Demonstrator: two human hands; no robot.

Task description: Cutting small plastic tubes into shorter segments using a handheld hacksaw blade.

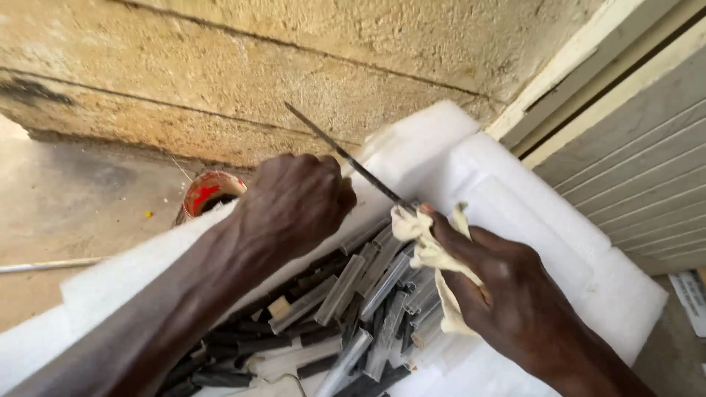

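Left arm enters from bottom left, forearm bare, running diagonally up and right. Left hand (294, 202) is seen from the back, wrist slightly bent, fingers curled into a closed fist-like grip with knuckles up; fingertips hidden behind the hand. Right arm enters from bottom right, forearm angled up and left. Right hand (507, 290) also shows its back, thumb and index finger stretched forward and pinched together at the tip, other fingers folded under. The two hands sit near each other, not touching, left a little higher than right. Both wrists bare, no gloves.
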